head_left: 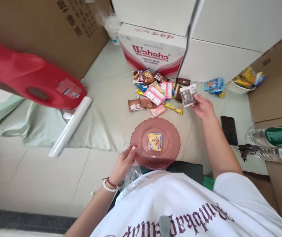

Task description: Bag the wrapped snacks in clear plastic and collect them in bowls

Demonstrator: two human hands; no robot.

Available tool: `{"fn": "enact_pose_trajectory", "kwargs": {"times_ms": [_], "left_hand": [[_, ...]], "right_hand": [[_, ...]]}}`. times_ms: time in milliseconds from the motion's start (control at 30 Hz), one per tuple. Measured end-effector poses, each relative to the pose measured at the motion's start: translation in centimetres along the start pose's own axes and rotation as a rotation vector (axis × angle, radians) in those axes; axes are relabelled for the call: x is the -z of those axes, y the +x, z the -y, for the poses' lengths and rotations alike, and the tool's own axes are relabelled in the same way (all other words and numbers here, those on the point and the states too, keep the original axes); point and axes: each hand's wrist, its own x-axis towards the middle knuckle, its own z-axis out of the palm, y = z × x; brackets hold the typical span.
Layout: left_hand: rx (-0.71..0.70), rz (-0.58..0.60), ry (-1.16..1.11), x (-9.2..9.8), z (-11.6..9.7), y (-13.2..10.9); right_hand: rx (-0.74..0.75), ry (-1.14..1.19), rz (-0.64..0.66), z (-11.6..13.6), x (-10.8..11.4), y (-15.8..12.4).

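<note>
Bright, diffuse light fills the view; its source cannot be told. Shadows are soft and faint. Floor tiles (54, 177) at eight o'clock show a pale sheen, and the plastic roll (71, 126) at nine catches glare. Small print on the carton (153, 44) at twelve is smeared. Toward ten, the red jug (44, 70) looks stretched and blurred; the central plate (170, 141) is clearer.

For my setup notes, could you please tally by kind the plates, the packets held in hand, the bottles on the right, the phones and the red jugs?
Plate: 1
Held packet, in the right hand: 1
Bottles: 2
Black phone: 1
Red jug: 1
Total: 6
</note>
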Motion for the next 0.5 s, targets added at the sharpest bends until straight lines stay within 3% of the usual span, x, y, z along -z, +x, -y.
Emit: {"fn": "enact_pose_trajectory", "kwargs": {"times_ms": [67, 200, 267, 333, 400, 500], "left_hand": [[0.016, 0.044, -0.019, 0.0, 0.0, 0.1], [0.012, 0.072, 0.039, -0.3, 0.3, 0.1], [-0.008, 0.058, 0.065, -0.4, 0.5, 0.0], [-0.023, 0.048, 0.071, -0.6, 0.4, -0.2], [-0.024, 0.043, 0.079, -0.7, 0.2, -0.3], [0.0, 0.033, 0.095, -0.7, -0.1, -0.5]], "right_hand": [[0.031, -0.097, 0.34, 0.7, -0.1, -3.8], [0.244, -0.718, 1.067, 2.5, -2.1, -10.0], [0.4, -1.027, 1.314, 2.1, -3.9, -11.7], [0.498, -1.335, 1.444, 0.7, -6.0, -12.8], [0.54, -1.592, 1.492, -1.4, -7.9, -13.5], [0.61, -1.625, 1.434, -4.1, -9.7, -13.9]]}}
